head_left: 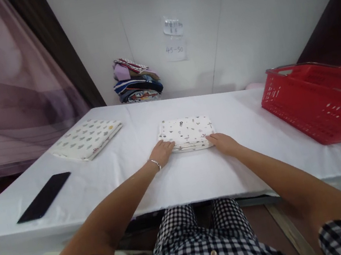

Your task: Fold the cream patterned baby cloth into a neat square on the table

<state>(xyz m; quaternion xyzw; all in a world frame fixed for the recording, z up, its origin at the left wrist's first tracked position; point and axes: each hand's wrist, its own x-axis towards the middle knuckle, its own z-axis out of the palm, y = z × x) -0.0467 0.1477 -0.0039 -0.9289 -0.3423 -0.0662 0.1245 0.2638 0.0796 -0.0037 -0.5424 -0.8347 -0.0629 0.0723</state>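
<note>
A folded white cloth (187, 130) with a small scattered print lies flat in the middle of the table, its layered folds facing me. My left hand (161, 152), with a silver bracelet at the wrist, is closed on its near left corner. At the near right corner, my right hand (224, 142) pinches the same cloth between thumb and fingers. The fingertips under the edges are partly hidden. Off to the left lies a second folded cloth (88, 137), white with grey heart-like shapes.
A black flat slab, perhaps a phone (44, 197), lies near the front left of the white-covered table (241, 119). On the right stands a red plastic basket (315, 106). Folded fabrics (138, 82) are stacked by the wall, near a handwritten paper sign (175, 49).
</note>
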